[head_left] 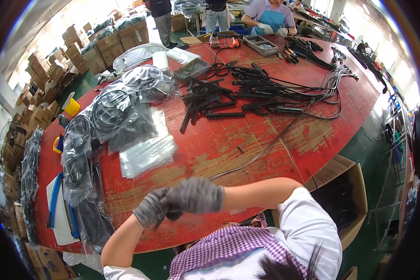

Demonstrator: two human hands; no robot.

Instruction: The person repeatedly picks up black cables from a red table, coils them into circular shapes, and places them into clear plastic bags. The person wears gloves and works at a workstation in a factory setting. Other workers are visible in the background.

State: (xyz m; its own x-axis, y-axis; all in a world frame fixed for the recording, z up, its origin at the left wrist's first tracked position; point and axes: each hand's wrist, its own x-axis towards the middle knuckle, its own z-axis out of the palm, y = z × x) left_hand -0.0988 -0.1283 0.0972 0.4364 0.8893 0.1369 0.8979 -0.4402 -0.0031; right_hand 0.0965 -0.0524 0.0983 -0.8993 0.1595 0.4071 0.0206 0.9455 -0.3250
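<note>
Both my hands wear grey knit gloves and meet close to my chest, above the near edge of the red table (219,144). My left hand (150,210) is closed around the near end of a thin black cable (266,147). My right hand (195,195) lies over the left and grips the same cable. From my hands the cable runs up and to the right across the table, toward a heap of black cable assemblies (266,88). A small black piece (240,150) lies loose on the table beside it.
Clear plastic bags of coiled black cable (112,112) and a stack of empty clear bags (147,151) lie to the left. An open cardboard box (345,196) stands at my right. A gloved person in a blue apron (270,18) works across the table; stacked cartons (102,46) stand at the far left.
</note>
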